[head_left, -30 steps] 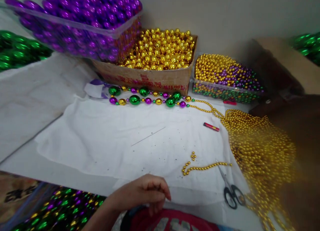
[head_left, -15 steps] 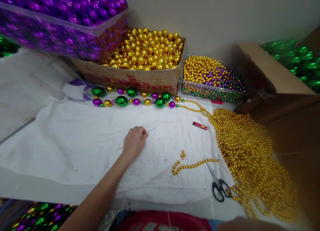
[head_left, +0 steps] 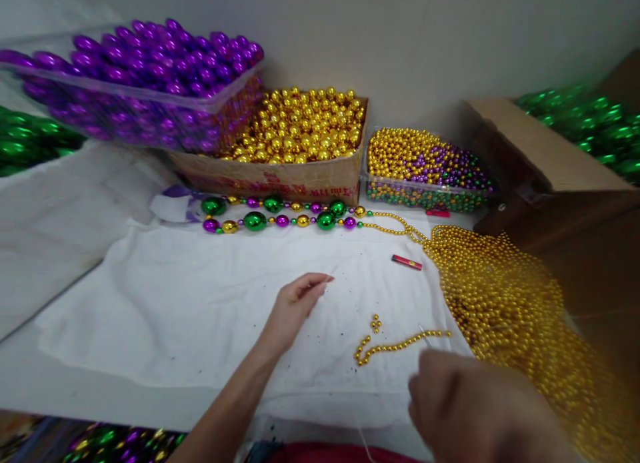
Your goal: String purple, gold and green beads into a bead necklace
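My left hand (head_left: 295, 304) hovers over the middle of the white cloth (head_left: 175, 296), fingertips pinched together and pointing right. The thin needle that lay there is gone from the cloth, so it seems to be in that pinch. My right hand (head_left: 470, 403) is a blurred shape at the lower right, covering the spot where the scissors lay; its fingers are smeared. A short strand of small gold beads (head_left: 395, 346) lies between the hands. A big heap of gold bead strands (head_left: 510, 303) spreads to the right.
A necklace of green, purple and gold balls (head_left: 280, 213) lies along the back of the cloth, with a small red object (head_left: 406, 262) nearby. Behind stand a cardboard box of gold balls (head_left: 280, 179), a tray of purple balls (head_left: 145, 103) and a tub of mixed beads (head_left: 425, 163). Green baubles (head_left: 30, 139) sit far left.
My left hand went from the near edge to the needle, then lifted off the cloth pinched. My right hand came in at the lower right over the scissors. The view shifted.
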### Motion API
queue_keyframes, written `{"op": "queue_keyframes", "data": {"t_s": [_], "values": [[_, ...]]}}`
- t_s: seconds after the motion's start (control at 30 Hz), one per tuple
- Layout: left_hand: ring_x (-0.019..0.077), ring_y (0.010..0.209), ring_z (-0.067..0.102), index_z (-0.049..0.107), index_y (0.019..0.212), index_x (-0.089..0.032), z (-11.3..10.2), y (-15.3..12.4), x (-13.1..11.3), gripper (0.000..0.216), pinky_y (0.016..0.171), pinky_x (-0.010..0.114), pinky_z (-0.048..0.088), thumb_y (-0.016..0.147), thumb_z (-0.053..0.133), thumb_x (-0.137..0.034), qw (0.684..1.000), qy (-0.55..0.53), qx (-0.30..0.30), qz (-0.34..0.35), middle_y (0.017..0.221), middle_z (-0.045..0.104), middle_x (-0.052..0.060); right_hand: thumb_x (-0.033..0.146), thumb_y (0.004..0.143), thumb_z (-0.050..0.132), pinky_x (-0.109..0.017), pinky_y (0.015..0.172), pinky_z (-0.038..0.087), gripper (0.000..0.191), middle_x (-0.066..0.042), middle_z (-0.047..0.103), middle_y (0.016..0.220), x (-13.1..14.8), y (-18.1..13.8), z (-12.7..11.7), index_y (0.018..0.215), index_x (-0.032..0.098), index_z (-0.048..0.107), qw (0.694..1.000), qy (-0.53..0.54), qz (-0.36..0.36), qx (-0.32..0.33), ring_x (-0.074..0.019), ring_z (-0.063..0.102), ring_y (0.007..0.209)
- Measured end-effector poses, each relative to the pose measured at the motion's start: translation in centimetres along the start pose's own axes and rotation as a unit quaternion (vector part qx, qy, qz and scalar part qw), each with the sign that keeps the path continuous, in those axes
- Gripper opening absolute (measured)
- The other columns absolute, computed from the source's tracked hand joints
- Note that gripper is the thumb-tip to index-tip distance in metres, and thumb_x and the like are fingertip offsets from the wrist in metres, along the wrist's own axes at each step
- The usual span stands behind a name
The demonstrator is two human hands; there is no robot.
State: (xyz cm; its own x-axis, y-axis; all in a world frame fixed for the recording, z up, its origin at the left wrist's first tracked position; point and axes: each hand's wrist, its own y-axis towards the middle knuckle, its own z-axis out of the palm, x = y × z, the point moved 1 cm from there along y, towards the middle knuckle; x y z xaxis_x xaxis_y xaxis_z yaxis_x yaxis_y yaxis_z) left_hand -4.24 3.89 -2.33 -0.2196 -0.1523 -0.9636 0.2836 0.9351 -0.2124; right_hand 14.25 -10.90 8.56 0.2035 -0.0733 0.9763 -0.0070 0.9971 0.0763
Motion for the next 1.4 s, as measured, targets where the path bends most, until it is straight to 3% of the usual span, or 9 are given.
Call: {"op": "queue_keyframes", "data": {"t_s": [0.13,0.23,0.43,0.6,1.4], "values": [[0.0034,0.046,0.028,0.067,0.094,-0.015,5.3,-2.7,-0.2,0.031,0.042,0.02,0.016,0.076,0.066,-0.041,0.974,-0.19,0.095,-0.072,0.064,0.047,-0.003,0.026,0.08,0.07,-0.022,0.055,0.036,0.009,0.003,0.055,0.067,-5.3,1.9,-1.5,0.073,0.023,0.065,0.977,-0.075,0.031,-0.196,-0.0116,0.047,0.061],[0.0036,0.044,0.028,0.068,0.097,-0.015,7.6,-3.7,0.1,0.031,0.042,0.019,0.015,0.077,0.066,-0.039,0.957,-0.232,0.137,-0.107,0.055,0.041,-0.005,0.026,0.083,0.066,-0.023,0.059,0.037,0.01,0.003,0.055,0.069,-7.7,2.1,-2.3,0.075,0.02,0.065,0.955,-0.154,0.016,-0.251,-0.0122,0.048,0.065],[0.005,0.044,0.033,0.066,0.106,-0.016,8.3,-4.0,0.3,0.035,0.04,0.018,0.018,0.077,0.066,-0.035,0.939,-0.269,0.165,-0.138,0.05,0.04,-0.006,0.021,0.086,0.061,-0.024,0.056,0.037,0.011,0.003,0.053,0.071,-8.2,1.8,-2.4,0.076,0.019,0.064,0.921,-0.282,-0.038,-0.265,-0.0121,0.048,0.064],[0.0046,0.044,0.035,0.066,0.105,-0.015,8.4,-4.0,0.4,0.035,0.038,0.018,0.019,0.076,0.068,-0.034,0.925,-0.304,0.171,-0.148,0.055,0.045,-0.004,0.019,0.085,0.061,-0.024,0.058,0.041,0.01,0.0,0.054,0.079,-8.4,2.3,-2.3,0.075,0.018,0.063,0.905,-0.307,-0.079,-0.283,-0.0138,0.053,0.071],[0.005,0.044,0.037,0.067,0.103,-0.014,8.4,-4.0,1.1,0.037,0.042,0.018,0.025,0.074,0.07,-0.036,0.938,-0.269,0.158,-0.148,0.051,0.045,-0.004,0.016,0.084,0.057,-0.026,0.059,0.046,0.015,-0.001,0.057,0.074,-8.6,2.7,-2.0,0.068,0.018,0.058,0.922,-0.27,-0.048,-0.272,-0.0161,0.056,0.072]]}}
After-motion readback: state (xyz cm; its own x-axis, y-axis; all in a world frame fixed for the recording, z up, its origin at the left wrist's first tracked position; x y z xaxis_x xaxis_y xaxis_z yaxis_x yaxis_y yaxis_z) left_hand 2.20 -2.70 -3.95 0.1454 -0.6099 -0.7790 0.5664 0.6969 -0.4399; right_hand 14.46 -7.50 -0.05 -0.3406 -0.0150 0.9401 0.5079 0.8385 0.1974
